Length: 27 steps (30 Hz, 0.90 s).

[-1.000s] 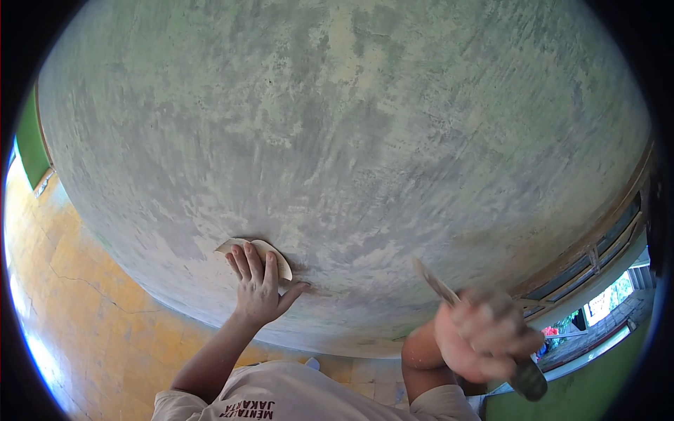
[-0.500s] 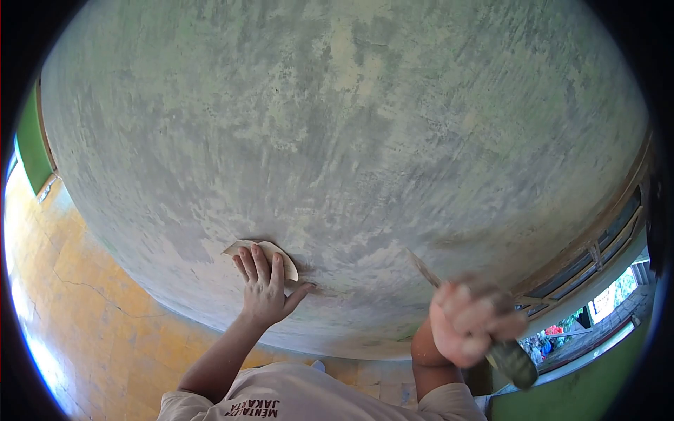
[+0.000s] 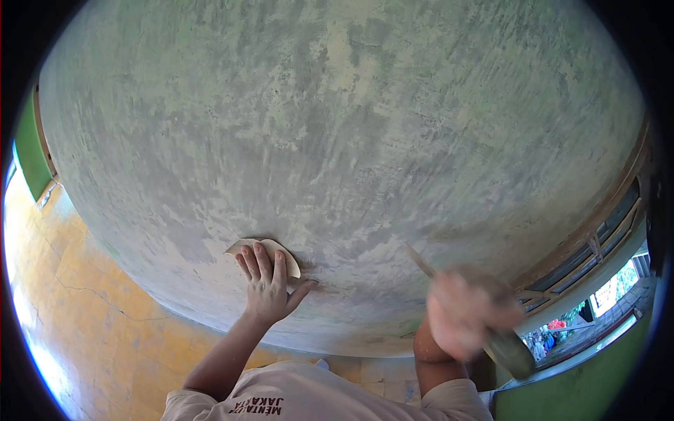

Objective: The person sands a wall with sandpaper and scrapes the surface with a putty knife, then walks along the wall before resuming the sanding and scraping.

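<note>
My left hand [image 3: 268, 284] presses a pale, thin curled sheet [image 3: 286, 258] that looks like sandpaper against the patchy grey-green wall [image 3: 337, 154]. The fingers lie over the sheet, and the thumb points out to the right. Dark smudges mark the wall beside it. To the right, my right hand [image 3: 467, 312] is closed round a scraper [image 3: 512, 356] and blurred by motion. Its narrow blade points up and left towards the wall; whether the tip touches cannot be made out. The thick greenish handle sticks out below the fist.
Yellowish floor tiles [image 3: 105, 295] with a crack run along the wall's foot on the left. A framed window or vent [image 3: 597, 245] is set at the right, with a green surface [image 3: 583, 386] below it. A green panel [image 3: 34, 151] stands at the far left.
The view has shifted slightly. My right hand is more blurred and its scraper has moved a little to the left; my left hand stays on the sheet.
</note>
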### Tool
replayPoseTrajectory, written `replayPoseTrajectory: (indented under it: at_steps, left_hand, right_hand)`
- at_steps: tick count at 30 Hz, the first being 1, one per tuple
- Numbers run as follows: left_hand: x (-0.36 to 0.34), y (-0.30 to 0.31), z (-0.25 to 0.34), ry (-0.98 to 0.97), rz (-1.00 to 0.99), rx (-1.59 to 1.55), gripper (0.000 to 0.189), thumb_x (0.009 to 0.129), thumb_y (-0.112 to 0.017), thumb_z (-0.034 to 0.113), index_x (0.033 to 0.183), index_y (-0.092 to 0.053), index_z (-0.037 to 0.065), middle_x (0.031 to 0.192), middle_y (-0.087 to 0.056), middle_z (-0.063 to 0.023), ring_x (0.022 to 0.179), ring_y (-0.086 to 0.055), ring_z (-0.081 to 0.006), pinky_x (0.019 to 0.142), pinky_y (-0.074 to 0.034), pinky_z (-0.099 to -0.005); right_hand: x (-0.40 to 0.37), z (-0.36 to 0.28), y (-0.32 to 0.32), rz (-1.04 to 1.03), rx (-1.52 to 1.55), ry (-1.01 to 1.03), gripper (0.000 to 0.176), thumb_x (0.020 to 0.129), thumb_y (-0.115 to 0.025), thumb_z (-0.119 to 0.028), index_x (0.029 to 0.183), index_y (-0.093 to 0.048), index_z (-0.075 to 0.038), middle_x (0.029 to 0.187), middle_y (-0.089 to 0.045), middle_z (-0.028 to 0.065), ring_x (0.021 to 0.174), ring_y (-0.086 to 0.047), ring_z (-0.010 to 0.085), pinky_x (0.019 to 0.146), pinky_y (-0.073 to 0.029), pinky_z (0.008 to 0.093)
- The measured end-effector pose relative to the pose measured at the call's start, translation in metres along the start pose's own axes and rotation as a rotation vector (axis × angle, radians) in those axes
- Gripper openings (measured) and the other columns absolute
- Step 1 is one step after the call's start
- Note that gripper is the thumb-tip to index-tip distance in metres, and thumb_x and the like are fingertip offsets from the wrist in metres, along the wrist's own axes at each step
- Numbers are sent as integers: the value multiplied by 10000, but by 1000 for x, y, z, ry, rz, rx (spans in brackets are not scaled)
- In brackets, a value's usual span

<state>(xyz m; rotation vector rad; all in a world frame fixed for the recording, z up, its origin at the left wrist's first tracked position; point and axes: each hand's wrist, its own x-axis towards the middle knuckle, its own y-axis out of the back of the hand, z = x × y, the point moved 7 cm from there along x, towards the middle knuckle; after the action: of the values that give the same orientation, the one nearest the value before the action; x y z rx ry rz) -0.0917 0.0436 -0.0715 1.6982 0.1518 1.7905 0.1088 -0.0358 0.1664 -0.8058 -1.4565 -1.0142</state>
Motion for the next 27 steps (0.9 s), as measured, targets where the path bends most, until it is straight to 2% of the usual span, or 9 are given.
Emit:
replayPoseTrajectory:
  at_steps: [3,5,7,9,11,16,19,24,27]
  left_hand:
    - [1,0,0,24,-11,-7,1044,802,-641,488,1466,13,19,1458,105,-364,1354,119,-522,1030,37,-671]
    - [1,0,-1,14,-6,-8,1042,801,-642,486,1467,10,19,1457,104,-366,1353,120,-524,1029,38,-672]
    - [-2,-1,0,17,-11,-17,1040,801,-643,483,1467,7,20,1456,103,-367,1352,121,-525,1029,39,-673]
    - [-1,-1,-1,9,-4,-10,1038,802,-642,484,1465,3,12,1454,101,-372,1350,121,-530,1026,41,-676]
    - [0,-1,-1,8,-3,-10,1038,801,-643,482,1464,2,10,1453,101,-373,1349,119,-532,1025,41,-678]
    - [-1,-2,-1,9,-10,-15,1039,802,-645,479,1462,1,4,1452,101,-374,1349,118,-532,1023,41,-679]
    - [-3,-3,-1,-2,-10,-17,1034,805,-641,480,1462,0,3,1453,101,-373,1348,120,-533,1024,42,-677]
    - [-3,-3,-2,11,17,-5,962,820,-601,538,1444,-115,-9,1468,57,-353,1352,128,-521,1031,52,-668]
    - [-2,-2,-2,-9,38,-14,954,821,-602,537,1437,-129,-15,1468,54,-353,1353,126,-520,1031,49,-669]
  right_hand:
    - [-22,55,-4,18,129,-514,265,782,-611,42,780,-384,-95,587,-486,40,433,-410,136,360,-334,284]
    - [-16,37,-2,-55,-25,-391,289,789,-650,16,767,-388,-103,595,-500,37,447,-422,138,383,-358,282]
    - [-3,3,4,39,69,-28,285,860,-637,-142,768,-369,-109,508,-340,-3,409,-258,95,395,-240,270]
    - [-3,0,10,-20,6,-35,284,868,-629,-145,767,-366,-108,493,-337,1,398,-277,100,378,-244,266]
    - [-32,27,32,117,-248,-352,287,872,-625,-151,762,-364,-106,484,-345,-23,383,-293,78,368,-260,249]
    - [5,-10,-1,-101,131,22,298,868,-636,-164,731,-379,-103,501,-395,17,387,-298,104,363,-279,259]
    - [-3,26,-2,7,-303,-239,290,862,-638,-155,736,-383,-101,481,-374,-5,368,-283,89,356,-265,239]
    - [8,1,4,-81,87,-13,270,853,-623,-128,737,-382,-89,483,-371,-12,368,-290,77,344,-239,238]
    - [7,5,-3,-147,-56,-32,249,849,-616,-114,746,-391,-87,485,-375,-9,371,-314,87,338,-250,240]
